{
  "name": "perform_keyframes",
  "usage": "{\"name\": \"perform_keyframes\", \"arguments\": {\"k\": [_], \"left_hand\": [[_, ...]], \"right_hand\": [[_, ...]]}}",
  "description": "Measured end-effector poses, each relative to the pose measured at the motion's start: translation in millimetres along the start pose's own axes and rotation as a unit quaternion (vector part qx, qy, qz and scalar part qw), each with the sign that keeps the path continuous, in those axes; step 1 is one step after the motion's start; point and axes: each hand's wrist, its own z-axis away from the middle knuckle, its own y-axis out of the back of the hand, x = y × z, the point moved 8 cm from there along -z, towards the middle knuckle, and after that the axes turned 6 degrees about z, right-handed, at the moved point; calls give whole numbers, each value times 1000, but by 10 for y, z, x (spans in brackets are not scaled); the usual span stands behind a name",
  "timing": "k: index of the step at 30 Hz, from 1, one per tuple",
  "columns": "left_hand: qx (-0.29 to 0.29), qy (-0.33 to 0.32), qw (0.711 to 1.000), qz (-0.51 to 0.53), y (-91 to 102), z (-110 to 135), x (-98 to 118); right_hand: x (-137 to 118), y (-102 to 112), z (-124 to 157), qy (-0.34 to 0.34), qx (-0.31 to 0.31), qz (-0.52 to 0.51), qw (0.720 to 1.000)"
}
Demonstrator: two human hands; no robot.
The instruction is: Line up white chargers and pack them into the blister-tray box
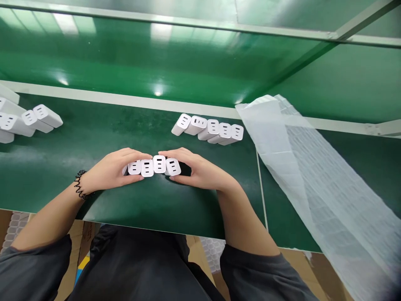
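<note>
A short row of several white chargers (159, 164) stands on the green table, their port faces turned up toward me. My left hand (120, 168) grips the row's left end, thumb on the near side and fingers along the far side. On the right end, my right hand (196, 169) holds the row the same way, its thumb and fingers around the last tilted charger (173, 167). The chargers sit side by side, slightly uneven. Part of the leftmost one is hidden by my left hand.
Behind my hands, a second row of white chargers (213, 129) leans together. More chargers (40, 117) stand at the far left. A long translucent plastic sheet (300, 167) drapes over the table's right side. A green panel (125, 58) rises at the back; cardboard boxes lie below the front edge.
</note>
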Motion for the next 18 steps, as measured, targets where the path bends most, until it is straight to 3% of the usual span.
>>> {"name": "perform_keyframes", "arguments": {"k": [15,18], "left_hand": [[-3,-14,1000,-1,-10,-16,8],[-5,-24,1000,-3,-9,-11,17]], "right_hand": [[-8,-73,-18,-20,-19,27,999],[-85,-72,-41,-7,12,40,999]]}}
